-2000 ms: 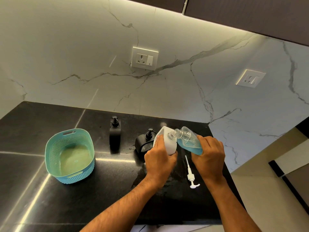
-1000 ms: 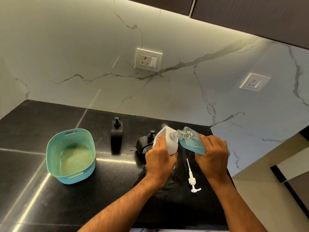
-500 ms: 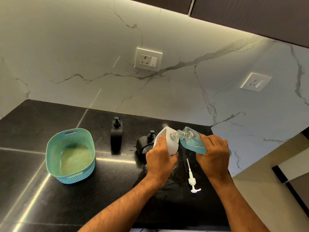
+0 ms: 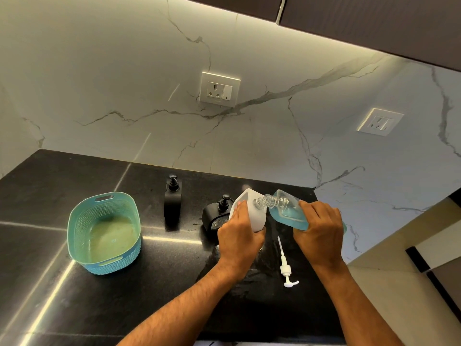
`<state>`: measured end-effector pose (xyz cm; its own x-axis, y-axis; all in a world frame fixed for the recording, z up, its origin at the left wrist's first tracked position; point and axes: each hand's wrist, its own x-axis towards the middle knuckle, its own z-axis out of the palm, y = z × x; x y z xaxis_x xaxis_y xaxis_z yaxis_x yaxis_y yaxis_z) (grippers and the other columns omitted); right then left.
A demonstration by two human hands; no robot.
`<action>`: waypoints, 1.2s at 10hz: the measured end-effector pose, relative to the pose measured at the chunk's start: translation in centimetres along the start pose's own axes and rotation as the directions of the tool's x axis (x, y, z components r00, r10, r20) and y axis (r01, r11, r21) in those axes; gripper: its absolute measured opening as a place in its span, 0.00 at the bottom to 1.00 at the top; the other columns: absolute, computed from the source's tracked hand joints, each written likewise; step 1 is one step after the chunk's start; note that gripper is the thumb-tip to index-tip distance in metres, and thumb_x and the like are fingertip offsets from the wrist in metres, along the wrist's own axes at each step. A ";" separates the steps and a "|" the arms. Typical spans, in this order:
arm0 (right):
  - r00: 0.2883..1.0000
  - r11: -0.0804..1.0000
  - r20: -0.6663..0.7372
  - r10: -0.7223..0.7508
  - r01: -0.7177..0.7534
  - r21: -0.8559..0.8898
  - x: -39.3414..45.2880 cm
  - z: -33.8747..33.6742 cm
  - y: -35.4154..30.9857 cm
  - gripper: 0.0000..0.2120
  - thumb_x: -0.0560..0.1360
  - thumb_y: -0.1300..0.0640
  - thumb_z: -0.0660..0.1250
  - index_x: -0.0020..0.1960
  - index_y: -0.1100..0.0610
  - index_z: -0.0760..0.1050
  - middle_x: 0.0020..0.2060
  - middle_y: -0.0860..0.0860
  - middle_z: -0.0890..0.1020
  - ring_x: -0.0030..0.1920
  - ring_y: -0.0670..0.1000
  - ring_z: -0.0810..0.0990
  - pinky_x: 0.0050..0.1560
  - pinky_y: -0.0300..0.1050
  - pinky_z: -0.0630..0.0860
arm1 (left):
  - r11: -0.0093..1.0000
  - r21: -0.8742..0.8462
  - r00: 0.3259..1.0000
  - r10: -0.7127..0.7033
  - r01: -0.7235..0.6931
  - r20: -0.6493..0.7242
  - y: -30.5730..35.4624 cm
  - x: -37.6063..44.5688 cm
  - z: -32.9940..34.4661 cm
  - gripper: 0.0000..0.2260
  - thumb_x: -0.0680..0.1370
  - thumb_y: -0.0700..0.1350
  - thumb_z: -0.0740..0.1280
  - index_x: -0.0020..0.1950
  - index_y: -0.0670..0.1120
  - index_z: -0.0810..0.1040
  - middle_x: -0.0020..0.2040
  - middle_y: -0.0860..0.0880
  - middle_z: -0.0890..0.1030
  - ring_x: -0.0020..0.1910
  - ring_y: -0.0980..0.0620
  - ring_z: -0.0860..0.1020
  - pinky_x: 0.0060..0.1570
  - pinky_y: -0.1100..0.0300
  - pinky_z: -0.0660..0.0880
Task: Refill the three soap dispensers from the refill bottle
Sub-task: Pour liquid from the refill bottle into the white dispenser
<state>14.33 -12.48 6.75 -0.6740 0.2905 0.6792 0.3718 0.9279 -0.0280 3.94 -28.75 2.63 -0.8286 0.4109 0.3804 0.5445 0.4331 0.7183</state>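
My left hand (image 4: 239,237) grips a white soap dispenser (image 4: 252,211) that stands with its pump off. My right hand (image 4: 320,231) holds the clear refill bottle (image 4: 284,208), half full of blue liquid, tipped over to the left so that its threaded neck sits at the top of the white dispenser. The dispenser's white pump (image 4: 285,265) lies flat on the black counter (image 4: 154,290) between my hands. A tall black dispenser (image 4: 172,203) and a squat black dispenser (image 4: 217,216) stand just left of the white one, both with pumps on.
A teal plastic basket (image 4: 104,231) stands on the counter at the left. The marble wall behind carries two sockets (image 4: 219,89). The counter ends at the right, just past my right hand, with a drop to the floor. The counter looks wet around the dispensers.
My hands, the tipped refill bottle and the white dispenser hold almost the same pose throughout. Only the camera view has shifted slightly.
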 end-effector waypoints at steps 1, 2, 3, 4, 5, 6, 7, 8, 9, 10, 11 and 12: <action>1.000 1.000 0.006 0.000 0.000 0.002 -0.1 0.0 0.0 0.30 0.61 0.57 0.85 0.59 0.64 0.80 0.50 0.59 0.83 0.49 0.58 0.81 0.47 0.52 0.78 | 1.000 -0.001 1.000 -0.004 0.004 0.003 0.0 0.0 0.1 0.38 0.71 0.54 0.80 0.76 0.43 0.69 0.67 0.44 0.81 0.56 0.45 0.85 0.53 0.56 0.84; 1.000 1.000 0.008 0.001 -0.001 -0.004 -0.1 -0.1 0.1 0.30 0.61 0.57 0.85 0.60 0.64 0.80 0.50 0.59 0.83 0.49 0.58 0.81 0.47 0.51 0.78 | 1.000 0.003 1.000 -0.008 0.008 0.005 0.0 -0.1 0.1 0.38 0.71 0.54 0.80 0.76 0.43 0.70 0.67 0.43 0.81 0.56 0.45 0.85 0.53 0.56 0.84; 1.000 1.000 0.006 -0.004 0.004 -0.014 0.0 -0.2 0.0 0.30 0.60 0.58 0.85 0.59 0.64 0.80 0.49 0.59 0.82 0.48 0.58 0.80 0.47 0.50 0.77 | 1.000 0.001 1.000 -0.005 0.005 0.000 0.1 -0.2 0.1 0.38 0.71 0.53 0.81 0.76 0.43 0.70 0.66 0.43 0.81 0.55 0.44 0.85 0.52 0.55 0.84; 1.000 1.000 0.010 -0.004 0.004 -0.018 0.1 -0.2 0.0 0.29 0.60 0.59 0.85 0.59 0.64 0.80 0.49 0.59 0.82 0.48 0.58 0.80 0.47 0.50 0.77 | 1.000 -0.006 1.000 -0.002 0.002 0.001 0.1 -0.2 0.1 0.38 0.71 0.53 0.80 0.76 0.43 0.69 0.67 0.43 0.81 0.56 0.44 0.85 0.53 0.55 0.84; 1.000 1.000 0.015 -0.002 0.002 -0.020 0.1 -0.2 0.1 0.29 0.61 0.58 0.85 0.59 0.64 0.80 0.49 0.59 0.82 0.48 0.58 0.80 0.47 0.50 0.76 | 1.000 -0.008 1.000 -0.006 0.006 0.003 0.1 -0.2 0.1 0.38 0.71 0.53 0.80 0.76 0.43 0.70 0.67 0.43 0.81 0.56 0.44 0.85 0.53 0.56 0.84; 1.000 1.000 0.015 -0.003 0.003 -0.021 0.0 -0.2 0.2 0.29 0.61 0.58 0.85 0.59 0.63 0.80 0.49 0.59 0.82 0.48 0.58 0.80 0.47 0.49 0.76 | 1.000 -0.011 1.000 -0.007 0.007 0.008 0.2 -0.2 0.1 0.38 0.71 0.53 0.80 0.76 0.43 0.69 0.67 0.43 0.81 0.56 0.44 0.85 0.53 0.56 0.84; 1.000 1.000 0.015 -0.007 0.007 -0.016 0.1 -0.3 0.1 0.29 0.61 0.59 0.85 0.59 0.63 0.80 0.49 0.59 0.82 0.48 0.58 0.80 0.47 0.49 0.75 | 1.000 -0.008 1.000 -0.008 0.008 0.011 0.1 -0.1 0.2 0.38 0.72 0.53 0.80 0.77 0.43 0.69 0.68 0.43 0.80 0.57 0.44 0.85 0.54 0.56 0.84; 1.000 1.000 0.014 -0.011 0.011 -0.016 0.2 -0.3 0.1 0.29 0.60 0.59 0.85 0.58 0.64 0.80 0.49 0.59 0.82 0.48 0.58 0.80 0.47 0.48 0.75 | 1.000 -0.009 1.000 -0.012 0.012 0.013 0.0 -0.1 0.3 0.39 0.72 0.54 0.79 0.78 0.43 0.68 0.68 0.44 0.80 0.57 0.45 0.85 0.54 0.56 0.84; 1.000 1.000 0.015 -0.012 0.012 -0.015 0.3 -0.2 0.2 0.29 0.60 0.59 0.85 0.58 0.64 0.80 0.49 0.59 0.82 0.48 0.58 0.80 0.46 0.48 0.75 | 1.000 -0.016 1.000 -0.012 0.013 0.014 -0.1 -0.1 0.3 0.39 0.72 0.53 0.79 0.77 0.44 0.68 0.67 0.44 0.81 0.57 0.45 0.85 0.54 0.56 0.84; 1.000 1.000 0.015 -0.016 0.016 -0.016 0.3 -0.2 0.2 0.29 0.60 0.59 0.85 0.58 0.63 0.80 0.49 0.59 0.82 0.48 0.58 0.80 0.46 0.48 0.74 | 1.000 -0.016 1.000 -0.010 0.011 0.014 -0.1 0.0 0.4 0.39 0.72 0.53 0.80 0.78 0.44 0.68 0.68 0.44 0.81 0.57 0.45 0.85 0.54 0.56 0.83; 1.000 1.000 0.021 -0.016 0.017 -0.018 0.4 -0.1 0.3 0.29 0.60 0.59 0.85 0.59 0.63 0.80 0.49 0.59 0.82 0.48 0.58 0.79 0.47 0.48 0.75 | 1.000 -0.017 1.000 -0.015 0.016 0.022 -0.1 0.0 0.4 0.39 0.72 0.53 0.79 0.78 0.44 0.68 0.68 0.44 0.80 0.57 0.45 0.85 0.54 0.56 0.84; 1.000 1.000 0.027 -0.011 0.012 -0.019 0.4 0.0 0.5 0.29 0.61 0.58 0.85 0.59 0.63 0.80 0.49 0.59 0.82 0.48 0.58 0.79 0.46 0.49 0.75 | 1.000 -0.016 1.000 -0.018 0.018 0.023 -0.2 0.0 0.5 0.39 0.72 0.53 0.80 0.77 0.43 0.68 0.67 0.43 0.81 0.57 0.45 0.85 0.54 0.55 0.84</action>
<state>14.25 -11.93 6.98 -0.6948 0.2862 0.6598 0.3756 0.9267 -0.0064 3.88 -28.44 2.19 -0.8351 0.4212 0.3538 0.5270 0.4281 0.7342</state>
